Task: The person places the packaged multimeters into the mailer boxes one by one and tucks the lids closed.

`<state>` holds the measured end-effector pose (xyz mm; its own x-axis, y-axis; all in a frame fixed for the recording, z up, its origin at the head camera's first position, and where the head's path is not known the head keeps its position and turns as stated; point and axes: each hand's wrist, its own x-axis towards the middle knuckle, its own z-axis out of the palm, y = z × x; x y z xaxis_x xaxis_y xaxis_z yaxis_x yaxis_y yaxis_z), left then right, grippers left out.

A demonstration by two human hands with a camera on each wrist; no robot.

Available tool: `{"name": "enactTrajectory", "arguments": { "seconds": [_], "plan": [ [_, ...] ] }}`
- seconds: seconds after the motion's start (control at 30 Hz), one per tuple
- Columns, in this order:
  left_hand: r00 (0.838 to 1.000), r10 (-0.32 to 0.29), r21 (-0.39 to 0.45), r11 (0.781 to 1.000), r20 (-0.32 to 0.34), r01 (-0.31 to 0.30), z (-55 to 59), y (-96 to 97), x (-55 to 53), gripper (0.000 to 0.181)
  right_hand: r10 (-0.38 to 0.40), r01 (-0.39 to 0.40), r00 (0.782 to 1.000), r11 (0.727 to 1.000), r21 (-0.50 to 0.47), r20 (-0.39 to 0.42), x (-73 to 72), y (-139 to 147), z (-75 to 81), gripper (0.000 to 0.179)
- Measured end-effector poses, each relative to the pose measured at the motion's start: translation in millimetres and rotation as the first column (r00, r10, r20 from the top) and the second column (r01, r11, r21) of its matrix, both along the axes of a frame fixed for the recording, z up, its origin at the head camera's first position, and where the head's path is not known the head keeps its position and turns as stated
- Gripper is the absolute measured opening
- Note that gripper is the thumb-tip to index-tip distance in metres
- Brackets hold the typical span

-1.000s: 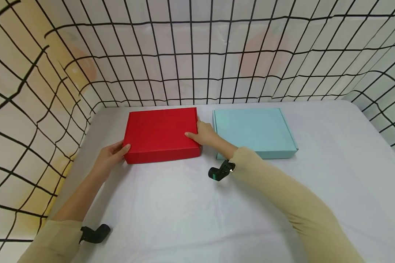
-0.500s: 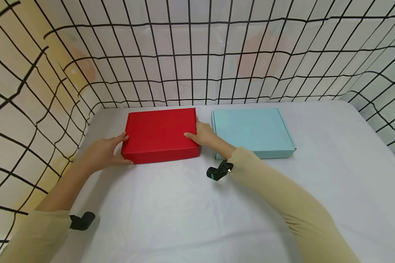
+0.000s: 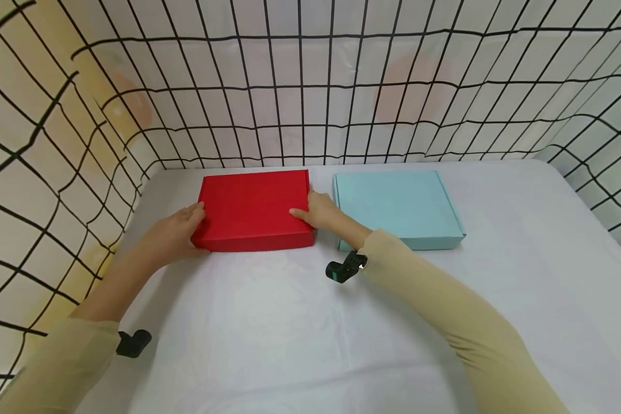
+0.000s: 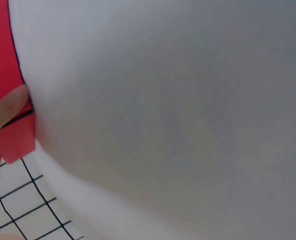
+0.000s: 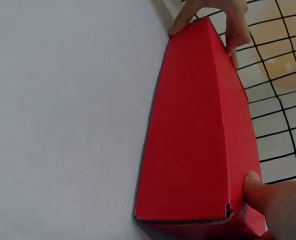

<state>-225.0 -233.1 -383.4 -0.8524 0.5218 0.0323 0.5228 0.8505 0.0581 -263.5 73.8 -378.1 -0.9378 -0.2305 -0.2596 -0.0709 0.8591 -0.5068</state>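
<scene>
A flat red cardboard box (image 3: pixel 253 210) lies on the white-covered table at the back, left of centre. My left hand (image 3: pixel 173 236) holds its left end, fingers at the left edge and thumb low by the front corner. In the right wrist view, that left hand (image 5: pixel 230 17) spans the box's far end. My right hand (image 3: pixel 321 211) grips the right end, its thumb on the lid and the other fingers mostly hidden behind the side. Just right of that hand lies a closed light-blue box (image 3: pixel 398 204), partly covered by the right forearm.
Black wire grid panels (image 3: pixel 302 86) stand along the back, left and right of the table. The white cloth (image 3: pixel 269 322) stretches in front of both boxes. Black wrist cameras (image 3: pixel 347 267) sit on both forearms.
My left hand has shifted its hold, from thumb on the lid to thumb low at the front corner. The red box's front left corner has swung slightly backward. My right hand stays put.
</scene>
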Motion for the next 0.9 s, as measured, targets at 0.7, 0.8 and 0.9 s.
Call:
{"name": "enactTrajectory", "arguments": {
  "seconds": [0.7, 0.8, 0.9],
  "plan": [
    [0.991, -0.128, -0.060, 0.990, -0.044, 0.125, 14.8, 3.0, -12.3, 0.061, 0.006, -0.007, 1.000, 1.000, 0.026, 0.016, -1.2, 0, 4.7, 0.050],
    [0.995, -0.101, -0.085, 0.991, 0.004, 0.101, 19.4, 4.6, -11.1, 0.060, 0.019, -0.019, 1.000, 1.000, 0.016, 0.014, -1.4, 0, 3.9, 0.052],
    [0.995, -0.095, -0.101, 0.990, 0.015, 0.096, 21.1, 5.4, -8.8, 0.057, 0.019, -0.019, 1.000, 1.000, 0.010, 0.013, -1.1, 1, 2.1, 0.058]
  ]
}}
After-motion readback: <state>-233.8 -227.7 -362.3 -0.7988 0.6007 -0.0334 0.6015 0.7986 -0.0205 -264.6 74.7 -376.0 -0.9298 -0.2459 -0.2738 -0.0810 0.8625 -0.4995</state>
